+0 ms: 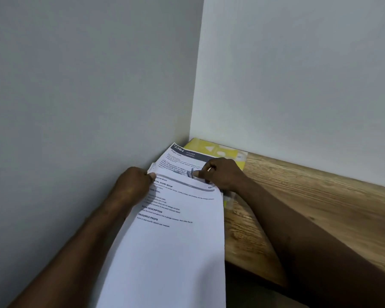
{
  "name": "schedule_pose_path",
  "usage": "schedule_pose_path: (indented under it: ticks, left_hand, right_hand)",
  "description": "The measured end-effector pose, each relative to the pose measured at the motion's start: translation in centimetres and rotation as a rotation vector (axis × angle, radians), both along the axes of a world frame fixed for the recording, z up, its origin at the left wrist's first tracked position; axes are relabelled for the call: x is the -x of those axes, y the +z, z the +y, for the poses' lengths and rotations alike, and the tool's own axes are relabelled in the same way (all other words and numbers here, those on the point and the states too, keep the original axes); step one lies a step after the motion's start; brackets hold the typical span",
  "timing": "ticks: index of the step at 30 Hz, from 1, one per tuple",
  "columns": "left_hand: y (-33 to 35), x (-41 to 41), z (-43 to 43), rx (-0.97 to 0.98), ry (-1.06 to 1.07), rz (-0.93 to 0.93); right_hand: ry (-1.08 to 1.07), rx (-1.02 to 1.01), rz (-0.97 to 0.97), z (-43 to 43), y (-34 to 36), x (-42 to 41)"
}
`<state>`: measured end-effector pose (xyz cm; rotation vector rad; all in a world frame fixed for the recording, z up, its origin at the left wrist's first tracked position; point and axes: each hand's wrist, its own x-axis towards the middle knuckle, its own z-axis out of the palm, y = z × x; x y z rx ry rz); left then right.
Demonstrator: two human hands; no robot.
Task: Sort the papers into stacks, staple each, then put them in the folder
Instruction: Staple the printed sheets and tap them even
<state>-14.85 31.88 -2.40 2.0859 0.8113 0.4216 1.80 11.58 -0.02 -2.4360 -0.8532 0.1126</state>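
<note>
The left hand (132, 185) pinches the left edge of the long white papers (171, 252), thumb on top and fingers curled beneath. These papers run from between the hands toward the person, over the bench (309, 196) edge. The right hand (222, 174), fingers curled, grips a small grey tool (190, 174) on the papers' upper part; its kind is unclear. Just beyond both hands, a printed sheet (182, 156) lies on the yellow folder (222, 150) in the wall corner.
</note>
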Motion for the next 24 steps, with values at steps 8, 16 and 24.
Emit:
schedule_pose_path:
  ticks: [8,16,24]
  left_hand:
    - [-0.2,-0.2,0.0,-0.036,0.016,0.024]
    - [-0.4,-0.5,-0.2,-0.141,-0.011,0.078]
    - [0.6,-3.7,-3.2,-0.319,-0.108,0.138]
  right_hand:
    - [0.04,0.215,-0.068,3.7,0.6,0.4]
    - [-0.099,0.304,-0.097,4.1,0.4,-2.3]
    - [-0.384,0.243,-0.099,-4.5,-0.3,-6.1]
